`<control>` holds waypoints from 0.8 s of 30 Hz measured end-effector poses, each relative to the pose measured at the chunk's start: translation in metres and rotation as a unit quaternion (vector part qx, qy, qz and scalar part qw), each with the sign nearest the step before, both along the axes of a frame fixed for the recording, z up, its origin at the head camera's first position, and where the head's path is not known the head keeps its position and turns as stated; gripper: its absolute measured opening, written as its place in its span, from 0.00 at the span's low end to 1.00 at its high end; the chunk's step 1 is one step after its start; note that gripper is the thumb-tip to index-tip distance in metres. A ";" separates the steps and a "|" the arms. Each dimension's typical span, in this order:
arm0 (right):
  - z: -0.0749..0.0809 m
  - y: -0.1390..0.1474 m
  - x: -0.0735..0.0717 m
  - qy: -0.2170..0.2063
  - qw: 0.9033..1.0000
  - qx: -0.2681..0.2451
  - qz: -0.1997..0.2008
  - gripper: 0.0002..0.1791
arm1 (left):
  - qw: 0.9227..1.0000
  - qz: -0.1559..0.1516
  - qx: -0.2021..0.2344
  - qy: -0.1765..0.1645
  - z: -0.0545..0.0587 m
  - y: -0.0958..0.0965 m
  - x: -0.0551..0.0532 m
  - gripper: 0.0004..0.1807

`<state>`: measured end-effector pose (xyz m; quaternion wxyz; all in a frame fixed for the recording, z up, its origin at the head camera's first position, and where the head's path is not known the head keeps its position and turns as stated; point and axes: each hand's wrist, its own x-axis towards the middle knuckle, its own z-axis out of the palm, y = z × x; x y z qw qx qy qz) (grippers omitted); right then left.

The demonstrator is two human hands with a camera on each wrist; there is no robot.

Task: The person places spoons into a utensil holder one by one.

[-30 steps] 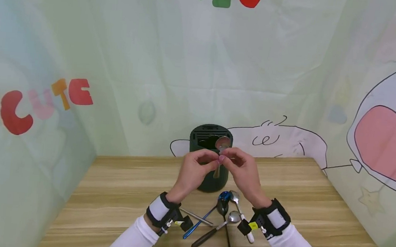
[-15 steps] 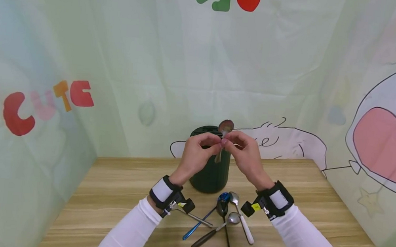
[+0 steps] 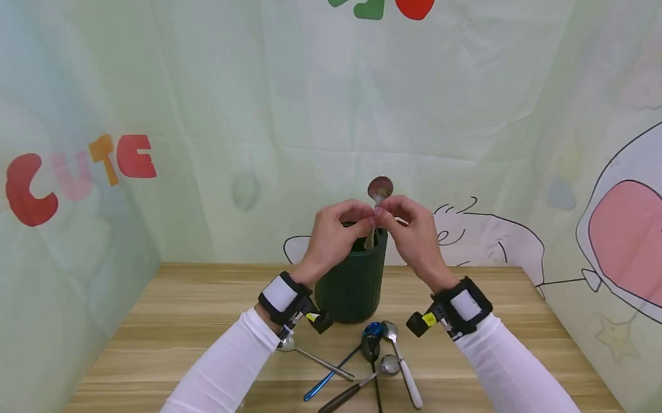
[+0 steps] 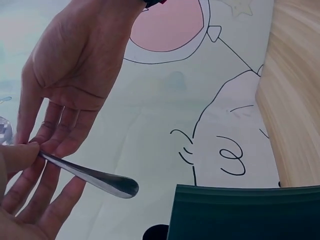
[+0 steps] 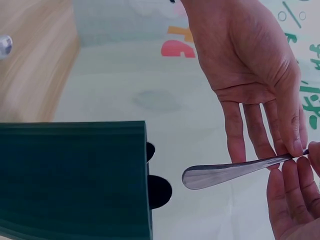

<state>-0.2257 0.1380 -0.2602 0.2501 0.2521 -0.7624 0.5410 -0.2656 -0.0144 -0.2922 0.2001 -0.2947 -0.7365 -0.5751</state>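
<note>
My left hand (image 3: 334, 237) and right hand (image 3: 414, 238) pinch one metal spoon between thumbs and fingertips. The spoon is upright, its bowl (image 3: 381, 187) at the top and its handle (image 3: 370, 240) pointing down. Behind and below the hands stands a dark green ribbed holder (image 3: 349, 291), its top partly hidden by them. From the right wrist view, the flared spoon handle (image 5: 220, 173) appears apart from the green holder (image 5: 75, 180). The same handle (image 4: 100, 177) shows in the left wrist view, also apart from the holder (image 4: 245, 215).
Several spoons lie loosely crossed on the wooden table (image 3: 188, 326): a blue one (image 3: 319, 388), a black one (image 3: 371, 348), a brown-handled one (image 3: 339, 401), a white-handled one (image 3: 411, 385) and a silver one (image 3: 319, 359). Black rounded shapes (image 5: 160, 191) stick out past the holder's rim.
Both hands have risen together with the spoon, from in front of the holder to above its rim. More of the holder's front shows. The spoons on the table look unmoved.
</note>
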 end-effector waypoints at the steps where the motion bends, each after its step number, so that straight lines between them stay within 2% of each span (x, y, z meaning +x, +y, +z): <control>1: -0.001 0.000 -0.002 -0.001 1.000 0.000 -0.002 0.06 | 1.000 0.000 0.000 0.002 -0.001 0.000 -0.002 0.07; 7: -0.007 -0.003 -0.014 -0.003 1.000 -0.001 0.000 0.07 | 1.000 0.017 0.005 0.021 -0.008 -0.001 -0.017 0.07; 13: -0.011 -0.005 -0.024 -0.004 1.000 0.010 -0.015 0.07 | 1.000 0.021 0.009 0.010 -0.015 0.000 -0.027 0.06; 20: -0.020 -0.004 -0.034 -0.006 1.000 0.009 -0.003 0.07 | 1.000 0.008 0.010 -0.001 -0.003 0.000 -0.008 0.06; 22: -0.022 -0.003 -0.036 -0.012 1.000 0.006 0.002 0.07 | 1.000 0.007 0.008 -0.007 -0.005 0.000 -0.010 0.05; 24: -0.023 -0.002 -0.036 -0.020 1.000 0.006 0.002 0.07 | 1.000 0.005 0.004 -0.013 -0.013 0.000 -0.020 0.05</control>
